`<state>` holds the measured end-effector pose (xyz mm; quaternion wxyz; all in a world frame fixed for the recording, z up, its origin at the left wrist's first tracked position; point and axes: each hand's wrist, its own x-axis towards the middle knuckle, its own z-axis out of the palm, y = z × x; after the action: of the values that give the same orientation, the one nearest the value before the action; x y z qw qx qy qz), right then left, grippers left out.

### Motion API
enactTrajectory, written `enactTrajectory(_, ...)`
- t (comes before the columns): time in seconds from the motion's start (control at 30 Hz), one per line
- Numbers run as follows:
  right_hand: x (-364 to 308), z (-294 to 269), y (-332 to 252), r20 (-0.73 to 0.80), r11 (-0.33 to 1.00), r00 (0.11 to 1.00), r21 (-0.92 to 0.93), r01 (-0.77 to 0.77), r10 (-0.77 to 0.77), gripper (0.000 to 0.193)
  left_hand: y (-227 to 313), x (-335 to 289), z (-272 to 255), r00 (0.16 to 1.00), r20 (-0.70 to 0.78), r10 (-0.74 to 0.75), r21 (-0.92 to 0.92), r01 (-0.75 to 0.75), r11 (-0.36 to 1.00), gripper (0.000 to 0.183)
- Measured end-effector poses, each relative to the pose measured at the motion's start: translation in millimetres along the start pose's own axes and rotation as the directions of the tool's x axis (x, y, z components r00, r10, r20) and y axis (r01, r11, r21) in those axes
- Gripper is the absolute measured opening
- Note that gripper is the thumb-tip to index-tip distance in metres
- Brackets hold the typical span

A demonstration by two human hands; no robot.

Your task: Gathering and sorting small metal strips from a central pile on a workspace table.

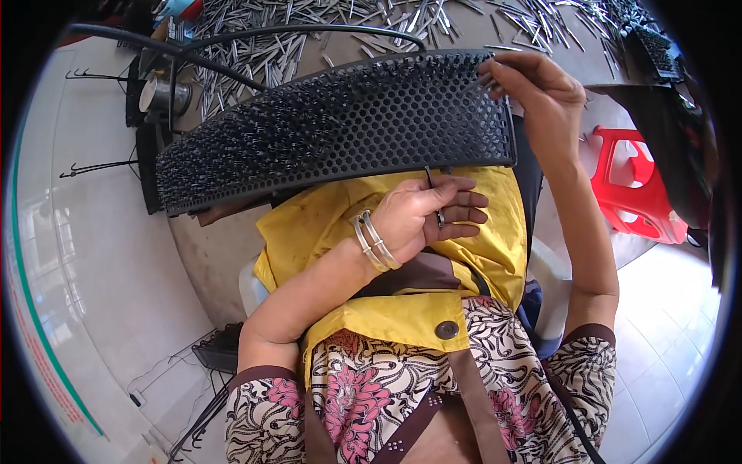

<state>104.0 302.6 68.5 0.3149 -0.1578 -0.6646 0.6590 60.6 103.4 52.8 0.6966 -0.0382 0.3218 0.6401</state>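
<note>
At the far left, on the pale floor, thin black wire hooks (93,167) are seen lying loose, and a small metal can (161,94) is seen on a dark stand behind them. Further in, a black perforated tray (340,127) is held tilted over the lap, its honeycomb holes filled with short metal pins whose tips stand proud across most of the face. Beyond its upper edge, a large heap of loose metal pins (309,31) is spread over a grey worktable (556,58). Below the tray's lower edge, the left hand (425,216) is held palm-up over a yellow cloth (325,224); its fingers are loosely curled together, and a few thin pins appear to be cupped or pinched at the fingertips, though the exact grip cannot be told. Two metal bangles (375,243) are worn on that wrist. At the tray's upper right corner, the right hand (541,97) is raised, with thumb and forefinger pinched on what looks like a single pin at the tray's edge holes. Further right, a red plastic stool (638,189) is seen on the floor. Risks, as judged: the tray is only propped on the lap and steadied at one corner, so a slip could tip it and shed seated pins; a pin could be dropped from the loose left-hand cup into the cloth folds; fingertips could be pricked on the standing tips.
</note>
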Motion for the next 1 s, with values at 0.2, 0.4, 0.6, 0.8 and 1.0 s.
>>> enactTrajectory(0.2, 17.6, 25.4, 8.0, 0.027, 0.987, 0.994, -0.117, 0.105, -0.103, 0.009, -2.2, -1.2, -6.1, 1.0, -0.01, -0.006, -0.029, 0.005, 1.0, 0.032)
enactTrajectory(0.4, 24.6, 36.4, 15.0, 0.075, 0.981, 0.989, -0.141, 0.137, -0.127, 0.01, -0.7, -1.7, -6.2, 1.0, -0.013, -0.01, -0.034, 0.01, 0.999, 0.032)
enactTrajectory(0.6, 25.0, 38.2, 19.4, 0.164, 0.951, 0.98, -0.266, 0.155, -0.114, 0.012, 0.7, -1.8, -4.7, 0.999, -0.029, -0.019, -0.029, 0.018, 0.999, 0.032)
enactTrajectory(0.8, 27.2, 38.9, 20.7, 0.265, 0.921, 0.954, -0.319, 0.222, -0.138, 0.011, -0.5, -0.4, -6.7, 1.0, -0.016, -0.008, -0.038, 0.007, 0.999, 0.031)
enactTrajectory(1.0, 30.0, 40.2, 15.4, 0.341, 0.81, 0.924, -0.483, 0.332, -0.175, 0.011, 0.7, -0.6, -7.7, 1.0, -0.007, 0.0, -0.036, 0.0, 0.999, 0.03)
